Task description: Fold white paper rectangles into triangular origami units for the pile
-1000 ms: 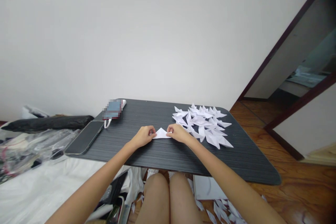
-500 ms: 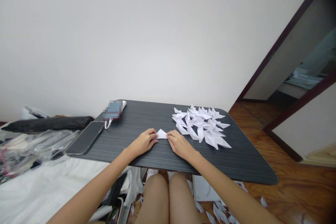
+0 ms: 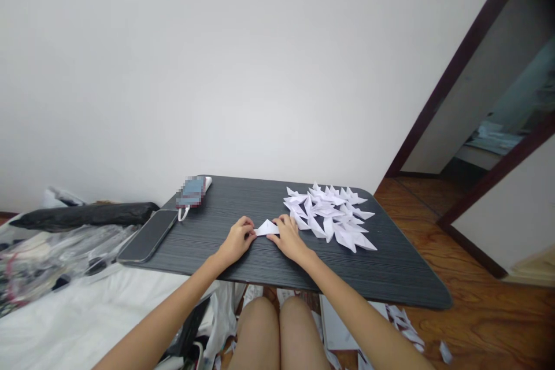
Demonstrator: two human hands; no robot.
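Note:
A small folded white paper (image 3: pixel 266 228) with a pointed top lies low over the dark table (image 3: pixel 243 196), between both hands. My left hand (image 3: pixel 238 238) pinches its left end between thumb and fingertips. At its right end, my right hand (image 3: pixel 289 237) is closed on the paper, the thumb below and the fingers above, covering that corner. To the right of my right hand sits a spread cluster of pointed white folded papers (image 3: pixel 332 211).
A black phone (image 3: pixel 148 236) lies at the table's left edge, near a blurred device (image 3: pixel 191 192) with a white cable. Plastic-wrapped items and a white sheet (image 3: pixel 87 312) are at the left. Paper pieces (image 3: pixel 403 324) lie on the floor below right.
My right hand has shifted inward over the paper's right part, its thumb now under the paper. The paper is tilted slightly. The whole view has moved a little.

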